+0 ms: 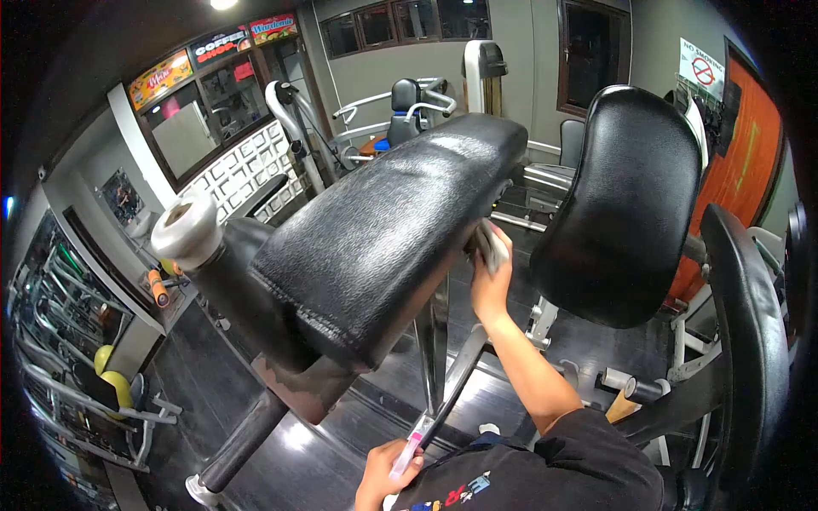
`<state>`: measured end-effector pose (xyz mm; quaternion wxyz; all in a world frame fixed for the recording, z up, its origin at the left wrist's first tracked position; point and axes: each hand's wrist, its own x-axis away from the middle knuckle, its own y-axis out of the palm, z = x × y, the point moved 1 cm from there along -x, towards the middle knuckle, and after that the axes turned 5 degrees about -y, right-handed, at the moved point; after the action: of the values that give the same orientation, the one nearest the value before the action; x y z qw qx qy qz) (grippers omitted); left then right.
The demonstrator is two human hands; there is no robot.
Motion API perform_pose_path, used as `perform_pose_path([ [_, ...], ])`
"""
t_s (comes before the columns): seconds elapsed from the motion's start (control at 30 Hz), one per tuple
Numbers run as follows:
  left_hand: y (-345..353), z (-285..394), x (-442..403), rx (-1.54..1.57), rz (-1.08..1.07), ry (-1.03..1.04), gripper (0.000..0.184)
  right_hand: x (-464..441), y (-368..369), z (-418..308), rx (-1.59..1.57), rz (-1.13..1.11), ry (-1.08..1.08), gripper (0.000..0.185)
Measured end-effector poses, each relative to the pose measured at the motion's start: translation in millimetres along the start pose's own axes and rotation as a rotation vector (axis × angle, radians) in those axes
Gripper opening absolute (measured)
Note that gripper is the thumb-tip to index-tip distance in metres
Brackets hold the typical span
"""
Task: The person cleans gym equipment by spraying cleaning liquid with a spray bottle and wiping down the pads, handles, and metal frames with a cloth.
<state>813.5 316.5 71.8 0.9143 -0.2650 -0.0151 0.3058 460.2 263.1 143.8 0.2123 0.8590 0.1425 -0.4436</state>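
Observation:
A long black padded bench [392, 204] with a shiny, stitched cover fills the middle of the view. My right hand [492, 271] is closed on a grey cloth [489, 245], which is against the underside of the pad's right edge. Lower down, near my body, my left hand [388, 470] grips a small clear bottle with a pink part [408, 451]. The bottle is held tilted, apart from the bench.
A tall black backrest [622, 204] stands right of the bench, with another pad [745, 315] at the far right. A white-capped roller [186, 228] juts out on the left. Metal frame bars [456, 370] run below the bench.

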Motion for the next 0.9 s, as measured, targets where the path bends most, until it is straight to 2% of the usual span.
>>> perform_pose_path([
  [0.03, 1.3, 1.5, -2.4, 0.020, 0.008, -0.009, 0.017, 4.8, -4.4, 10.8, -0.229, 0.022, 0.361, 0.041],
  [0.07, 3.9, 2.2, -3.7, 0.011, 0.006, -0.006, 0.017, 8.8, -13.1, 16.1, -0.008, -0.045, 0.257, 0.036],
  [0.1, 7.3, 2.2, -5.6, 0.008, 0.013, -0.018, 0.021, 15.4, -20.9, 20.7, -0.014, -0.034, 0.254, 0.036],
  [0.17, 12.8, 5.0, -14.0, 0.003, 0.019, -0.032, 0.024, 24.6, -34.7, 25.2, -0.110, -0.003, 0.461, 0.029],
  [0.2, 15.5, 7.0, -18.0, 0.002, 0.026, -0.056, 0.026, 22.8, -42.7, 25.8, -0.110, 0.002, 0.465, 0.029],
  [0.27, 21.2, 12.2, -27.6, -0.001, 0.020, -0.086, 0.027, 24.1, -61.1, 28.6, -0.480, 0.145, 1.096, 0.026],
  [0.3, 23.7, 17.0, -33.8, 0.005, 0.029, -0.072, 0.023, 25.9, -70.6, 37.2, -0.476, 0.157, 1.106, 0.026],
  [0.37, 28.5, 21.0, -42.7, 0.004, 0.031, -0.059, 0.020, 30.0, -82.7, 59.1, -0.546, 0.176, 1.364, 0.032],
  [0.43, 32.0, 22.4, -52.4, -0.001, 0.030, -0.041, 0.020, 20.6, -78.0, 49.8, -0.528, 0.188, 1.343, 0.038],
  [0.47, 34.6, 22.6, -56.8, -0.005, 0.034, -0.039, 0.020, 9.3, -74.8, 37.1, -0.478, 0.180, 1.245, 0.039],
  [0.53, 40.2, 23.2, -64.1, 0.003, 0.090, -0.027, 0.032, -9.1, -63.4, 22.7, -0.300, 0.201, 1.065, 0.047],
  [0.57, 43.2, 27.6, -69.4, 0.000, 0.089, -0.025, 0.032, -30.9, -49.4, -0.7, -0.416, 0.279, 0.879, 0.042],
  [0.63, 47.8, 38.4, -77.3, -0.030, 0.152, -0.017, 0.030, -61.5, -26.8, -22.0, -0.267, 0.216, 0.093, 0.038],
  [0.7, 53.0, 31.9, -78.5, -0.086, 0.163, -0.062, 0.030, -78.5, -7.1, -21.8, -0.139, 0.124, -0.462, 0.037],
  [0.77, 56.4, 29.0, -78.6, -0.141, 0.179, -0.105, 0.029, -85.5, 6.7, -8.9, -0.025, -0.045, -0.699, 0.037],
  [0.9, 59.0, 27.2, -82.6, -0.122, 0.220, -0.057, 0.031, -105.6, 10.3, 12.8, -0.044, -0.005, -0.670, 0.039],
])
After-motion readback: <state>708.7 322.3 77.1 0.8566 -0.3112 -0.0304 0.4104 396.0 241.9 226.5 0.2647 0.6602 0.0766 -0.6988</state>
